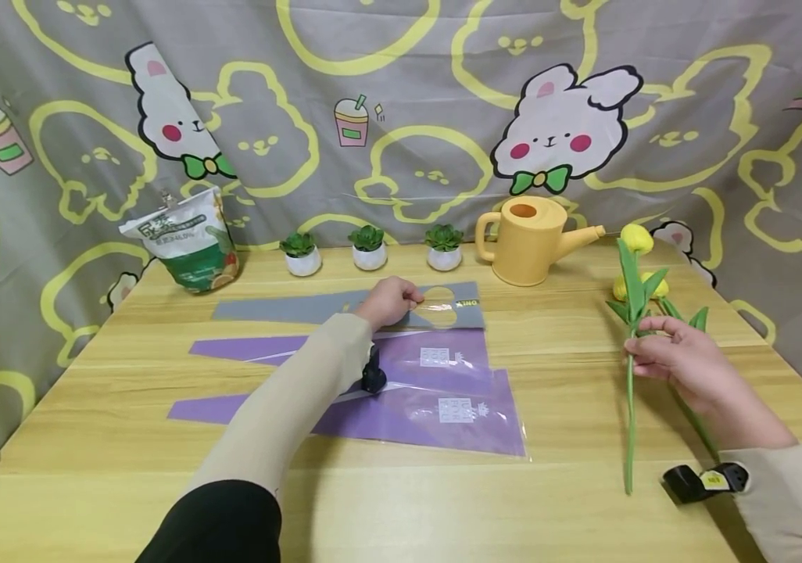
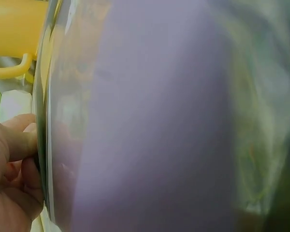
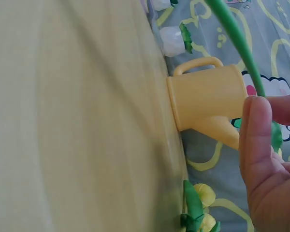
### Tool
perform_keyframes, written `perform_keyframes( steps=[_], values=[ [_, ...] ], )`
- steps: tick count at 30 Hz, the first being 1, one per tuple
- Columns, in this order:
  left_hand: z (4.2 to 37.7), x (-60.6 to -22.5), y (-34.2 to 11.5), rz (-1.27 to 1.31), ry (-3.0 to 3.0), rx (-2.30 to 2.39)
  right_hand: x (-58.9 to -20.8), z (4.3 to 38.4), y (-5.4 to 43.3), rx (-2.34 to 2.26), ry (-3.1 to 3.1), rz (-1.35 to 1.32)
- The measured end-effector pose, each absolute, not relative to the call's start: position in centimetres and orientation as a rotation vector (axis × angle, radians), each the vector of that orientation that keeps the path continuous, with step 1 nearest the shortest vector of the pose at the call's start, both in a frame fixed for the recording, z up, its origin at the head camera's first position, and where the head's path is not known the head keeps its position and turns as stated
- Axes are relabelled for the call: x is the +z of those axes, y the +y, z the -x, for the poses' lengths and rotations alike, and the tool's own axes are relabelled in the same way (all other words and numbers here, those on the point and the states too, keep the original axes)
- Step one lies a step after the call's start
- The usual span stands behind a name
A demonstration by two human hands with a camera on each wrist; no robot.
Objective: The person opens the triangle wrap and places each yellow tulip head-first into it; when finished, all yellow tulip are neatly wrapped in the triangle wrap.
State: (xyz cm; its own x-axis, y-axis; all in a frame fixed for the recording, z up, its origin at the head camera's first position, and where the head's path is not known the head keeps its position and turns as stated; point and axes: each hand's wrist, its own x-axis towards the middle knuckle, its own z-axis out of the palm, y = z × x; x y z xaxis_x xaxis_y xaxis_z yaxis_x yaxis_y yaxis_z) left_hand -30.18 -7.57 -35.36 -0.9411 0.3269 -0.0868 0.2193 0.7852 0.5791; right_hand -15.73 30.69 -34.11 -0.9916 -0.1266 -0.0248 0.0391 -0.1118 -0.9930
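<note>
My right hand pinches the green stem of a yellow tulip above the right side of the table. The stem runs between thumb and fingers in the right wrist view. At mid-table, my left hand pinches a grey flower sleeve with a clear window and "ONLY" lettering. In the left wrist view, its fingers grip the sleeve's edge. Two purple flower sleeves lie nearer, under the left forearm. More yellow tulips lie behind the held one.
A yellow watering can stands at the back, its spout towards the tulips. Three small potted succulents line the back edge. A green and white bag stands back left. A patterned cloth hangs behind the wooden table.
</note>
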Motion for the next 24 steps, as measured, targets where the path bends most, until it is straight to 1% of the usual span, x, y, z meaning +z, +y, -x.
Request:
perform_keyframes(
  steps=[13,17,24],
  values=[
    [29.8,-35.3,-7.5,-0.513,2.88,0.817,-33.0,15.9,30.2,-2.43,1.929,0.195],
    [29.6,-35.4,-7.5,-0.533,2.893,0.821,-32.5,16.0,30.1,-2.544,1.831,0.165],
    [29.6,-35.7,-7.8,-0.495,2.901,0.857,-31.9,16.5,29.8,-2.67,1.745,0.08]
  ],
)
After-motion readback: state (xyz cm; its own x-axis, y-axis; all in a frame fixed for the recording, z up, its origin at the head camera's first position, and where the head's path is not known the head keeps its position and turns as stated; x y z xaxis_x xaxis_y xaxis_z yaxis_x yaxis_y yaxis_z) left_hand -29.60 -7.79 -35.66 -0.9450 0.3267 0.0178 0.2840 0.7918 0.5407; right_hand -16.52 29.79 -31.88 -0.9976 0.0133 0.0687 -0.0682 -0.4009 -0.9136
